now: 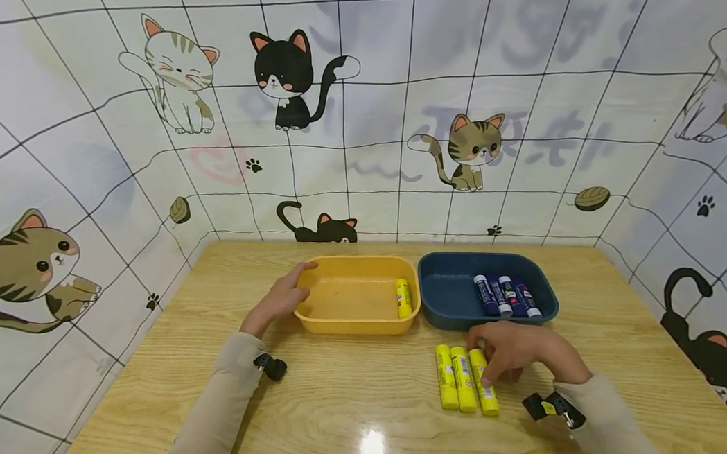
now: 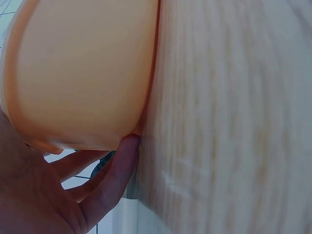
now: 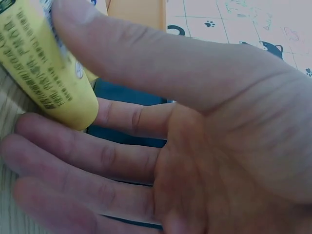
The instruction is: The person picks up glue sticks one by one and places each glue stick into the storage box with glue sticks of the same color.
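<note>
Right hand (image 1: 511, 347) pinches a round yellow plastic stick (image 1: 487, 400), probably light, hard, slippery; best held mid-way. Left hand (image 1: 281, 297) grips the boxy orange-yellow plastic tray (image 1: 357, 326) at nine o'clock.

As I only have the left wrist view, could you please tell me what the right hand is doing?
Observer: The right hand has the rightmost yellow tube of a row of three between its thumb and fingers.
Operator: Thank you. Is there anything inside the yellow tray, please?
Observer: Yes, a single yellow tube lies in it, near its right end as the head view shows it.
Operator: And may I ask what is on the right of that tray?
Observer: A blue tray, with four dark blue tubes in it.
</note>
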`<state>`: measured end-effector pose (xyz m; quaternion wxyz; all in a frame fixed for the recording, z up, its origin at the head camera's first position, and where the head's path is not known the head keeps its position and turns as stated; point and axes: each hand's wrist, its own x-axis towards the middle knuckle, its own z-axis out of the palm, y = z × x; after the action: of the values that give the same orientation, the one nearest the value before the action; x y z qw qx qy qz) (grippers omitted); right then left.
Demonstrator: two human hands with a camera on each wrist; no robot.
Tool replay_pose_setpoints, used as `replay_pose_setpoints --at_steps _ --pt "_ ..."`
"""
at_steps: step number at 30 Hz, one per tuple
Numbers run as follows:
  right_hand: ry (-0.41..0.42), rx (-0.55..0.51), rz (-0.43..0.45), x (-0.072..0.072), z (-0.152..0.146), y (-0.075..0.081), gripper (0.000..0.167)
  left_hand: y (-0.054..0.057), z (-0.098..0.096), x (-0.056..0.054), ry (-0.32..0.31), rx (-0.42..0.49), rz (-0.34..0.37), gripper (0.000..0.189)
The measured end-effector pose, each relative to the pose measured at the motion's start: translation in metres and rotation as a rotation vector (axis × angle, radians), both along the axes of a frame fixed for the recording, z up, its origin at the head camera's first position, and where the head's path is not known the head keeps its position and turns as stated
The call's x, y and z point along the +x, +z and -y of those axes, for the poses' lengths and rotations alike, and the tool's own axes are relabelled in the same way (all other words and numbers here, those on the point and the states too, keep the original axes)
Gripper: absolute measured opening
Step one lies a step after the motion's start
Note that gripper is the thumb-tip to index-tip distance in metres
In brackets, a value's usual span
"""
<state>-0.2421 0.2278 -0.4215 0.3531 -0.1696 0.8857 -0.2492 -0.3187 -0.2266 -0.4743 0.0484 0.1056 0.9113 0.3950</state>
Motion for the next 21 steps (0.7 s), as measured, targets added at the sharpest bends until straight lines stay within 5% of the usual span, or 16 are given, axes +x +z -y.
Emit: replay_pose_setpoints --at_steps 21 --pt "-0.036 0.086 -0.066 0.0048 0.0079 0.0025 0.061 -0.0022 0.0009 -0.0017 0.0 -0.006 -0.004 0.067"
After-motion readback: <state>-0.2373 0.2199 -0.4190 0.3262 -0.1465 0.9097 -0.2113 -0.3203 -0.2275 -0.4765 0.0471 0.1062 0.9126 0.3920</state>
